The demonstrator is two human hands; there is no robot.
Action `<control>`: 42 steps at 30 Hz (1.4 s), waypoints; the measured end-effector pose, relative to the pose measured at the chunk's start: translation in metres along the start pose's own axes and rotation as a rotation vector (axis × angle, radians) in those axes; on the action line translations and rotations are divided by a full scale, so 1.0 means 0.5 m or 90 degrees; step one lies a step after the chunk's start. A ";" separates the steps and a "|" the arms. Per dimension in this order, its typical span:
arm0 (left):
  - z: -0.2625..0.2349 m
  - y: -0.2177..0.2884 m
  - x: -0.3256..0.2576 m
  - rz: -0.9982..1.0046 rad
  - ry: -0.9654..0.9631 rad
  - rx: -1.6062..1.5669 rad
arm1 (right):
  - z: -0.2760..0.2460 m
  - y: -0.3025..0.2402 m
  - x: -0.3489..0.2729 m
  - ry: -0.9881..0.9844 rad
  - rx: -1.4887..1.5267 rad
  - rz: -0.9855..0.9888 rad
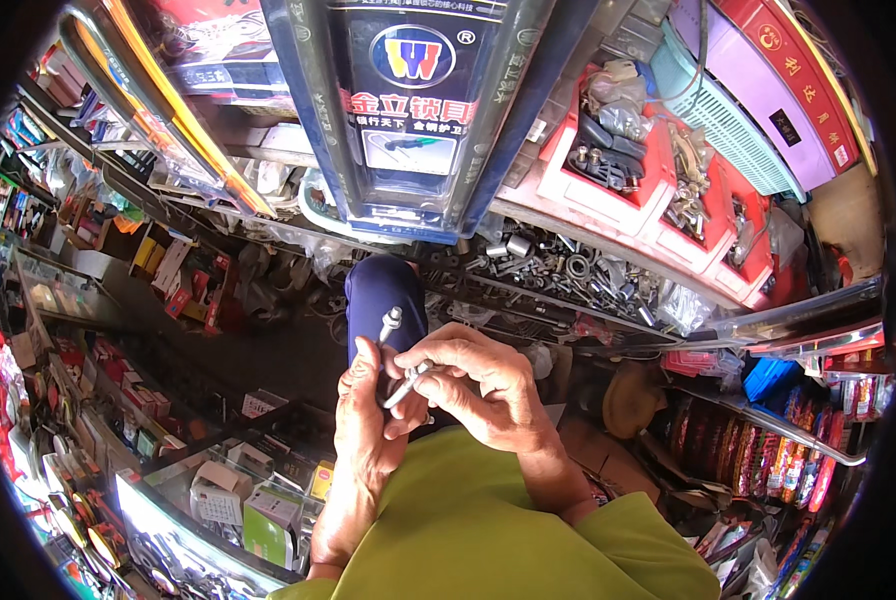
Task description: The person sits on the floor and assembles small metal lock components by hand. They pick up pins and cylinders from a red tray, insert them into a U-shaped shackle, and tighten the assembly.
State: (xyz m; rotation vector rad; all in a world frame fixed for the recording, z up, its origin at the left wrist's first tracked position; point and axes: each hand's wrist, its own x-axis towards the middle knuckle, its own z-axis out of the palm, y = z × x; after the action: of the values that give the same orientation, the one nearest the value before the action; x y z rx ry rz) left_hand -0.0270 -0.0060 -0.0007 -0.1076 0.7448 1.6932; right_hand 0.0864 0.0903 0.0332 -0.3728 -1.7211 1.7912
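Note:
Both my hands are close together in front of my lap. A silvery metal bolt (392,322) with a nut and washer at its upper end sticks up from my left hand (363,405), clasped between thumb and fingers. My right hand (483,385) pinches a second metal bolt (400,393) between thumb and forefinger. This one lies slantwise just below the first, its lower end reaching toward my left fingers. Part of each bolt is hidden by my fingers.
Ahead stands a blue display rack (408,180). Red bins (608,185) with bolts and fittings sit at the upper right, above a shelf of loose metal hardware (568,270). A glass case (193,510) with small boxes stands at lower left; packed goods hang at right.

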 end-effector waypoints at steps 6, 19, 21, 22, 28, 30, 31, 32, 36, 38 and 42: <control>0.021 0.007 -0.016 0.120 -0.026 -0.005 | -0.042 0.027 0.002 0.063 -0.024 0.031; 0.020 0.024 -0.024 0.148 -0.009 -0.024 | -0.036 0.054 0.018 0.119 0.036 0.230; 0.022 0.026 -0.024 0.185 -0.012 0.015 | -0.045 0.062 0.011 0.139 0.036 0.202; 0.020 0.026 -0.022 0.195 -0.013 0.029 | -0.043 0.058 0.010 0.101 0.071 0.172; 0.032 0.019 -0.027 0.214 0.046 0.111 | 0.006 0.011 0.010 -0.032 0.137 0.109; 0.029 0.019 -0.028 0.212 0.034 0.096 | -0.003 0.025 0.012 -0.013 0.092 0.068; 0.026 0.018 -0.028 0.211 0.027 0.089 | -0.010 0.036 0.013 -0.003 0.070 0.047; 0.023 0.017 -0.025 0.227 0.024 0.086 | -0.011 0.046 0.013 0.018 0.107 0.047; 0.017 0.025 -0.023 0.225 0.006 0.050 | -0.032 0.038 0.009 0.112 0.034 0.227; 0.013 0.023 -0.021 0.228 0.020 0.077 | -0.023 0.029 0.008 0.077 0.098 0.140; 0.023 0.020 -0.022 0.209 0.049 0.094 | -0.003 0.020 0.010 0.006 0.038 0.052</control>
State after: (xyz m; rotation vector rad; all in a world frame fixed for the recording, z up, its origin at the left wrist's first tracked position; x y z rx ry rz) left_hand -0.0296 -0.0098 0.0176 0.0567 0.9832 1.9446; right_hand 0.0812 0.0950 0.0241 -0.4308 -1.6626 1.8913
